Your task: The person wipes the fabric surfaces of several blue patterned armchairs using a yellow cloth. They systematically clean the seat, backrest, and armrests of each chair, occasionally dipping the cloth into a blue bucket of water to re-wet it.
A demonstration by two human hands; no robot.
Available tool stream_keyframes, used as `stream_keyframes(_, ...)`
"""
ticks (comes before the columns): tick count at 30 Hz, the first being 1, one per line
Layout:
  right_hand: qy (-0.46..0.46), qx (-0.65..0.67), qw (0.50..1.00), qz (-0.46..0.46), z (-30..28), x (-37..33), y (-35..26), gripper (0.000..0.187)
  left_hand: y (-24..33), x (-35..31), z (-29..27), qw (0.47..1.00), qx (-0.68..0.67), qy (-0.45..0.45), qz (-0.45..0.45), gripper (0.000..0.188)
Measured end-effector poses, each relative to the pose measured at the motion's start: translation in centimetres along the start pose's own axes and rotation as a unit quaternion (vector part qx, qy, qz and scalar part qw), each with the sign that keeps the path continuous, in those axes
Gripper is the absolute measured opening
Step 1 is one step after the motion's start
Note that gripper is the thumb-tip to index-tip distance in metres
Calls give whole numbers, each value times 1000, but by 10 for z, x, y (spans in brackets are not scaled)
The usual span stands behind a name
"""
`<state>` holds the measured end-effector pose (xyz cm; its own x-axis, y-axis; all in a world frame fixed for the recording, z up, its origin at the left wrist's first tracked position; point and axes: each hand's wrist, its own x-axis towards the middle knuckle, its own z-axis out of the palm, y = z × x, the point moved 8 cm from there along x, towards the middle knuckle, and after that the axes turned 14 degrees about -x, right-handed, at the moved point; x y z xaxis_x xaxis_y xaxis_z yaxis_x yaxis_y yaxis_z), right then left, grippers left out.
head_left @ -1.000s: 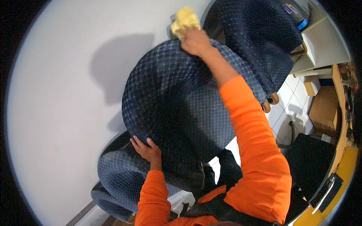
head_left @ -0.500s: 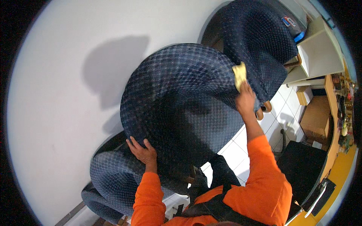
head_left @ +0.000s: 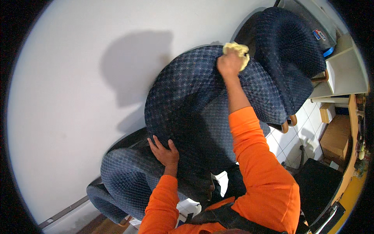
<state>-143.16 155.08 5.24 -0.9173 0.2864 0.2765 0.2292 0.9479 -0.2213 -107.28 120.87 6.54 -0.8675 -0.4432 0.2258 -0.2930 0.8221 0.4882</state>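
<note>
A plain white wall [head_left: 66, 97] dominates nine o'clock, a grey skirting strip [head_left: 64, 212] runs along at eight! Up at two, a blue object [head_left: 328, 51] sits beside a pale open shelf unit [head_left: 348, 78]; there's a brown cardboard box [head_left: 334, 136] at three beside white floor tiles [head_left: 290, 136], black chair [head_left: 319, 187] at four.

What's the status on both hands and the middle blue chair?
Right hand gripping yellow cloth, at upper rim of middle blue chair. Left hand open against its left side. Similar chairs close on both sides.
</note>
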Motion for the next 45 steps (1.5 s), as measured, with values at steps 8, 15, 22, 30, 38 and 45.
stream_keyframes(8,-78,0,859,-507,-84,-153,-181,34,10,-2,-2,1000,2,14,-2,68)
stream_keyframes(15,7,53,959,-277,-68,-61,4,44,11,-4,0,1000,-6,10,6,68)
stream_keyframes(22,-53,-213,957,-187,-73,-210,263,59,12,-4,-2,1000,5,9,-2,68)
stream_keyframes(30,41,185,954,234,-153,-217,365,48,7,-4,1,999,21,21,21,69)
stream_keyframes(38,-91,-137,986,-26,-59,-216,318,76,14,-6,-3,1000,18,15,5,71)
stream_keyframes(45,-44,24,900,434,-73,-368,477,27,8,-4,-1,999,13,15,26,70)
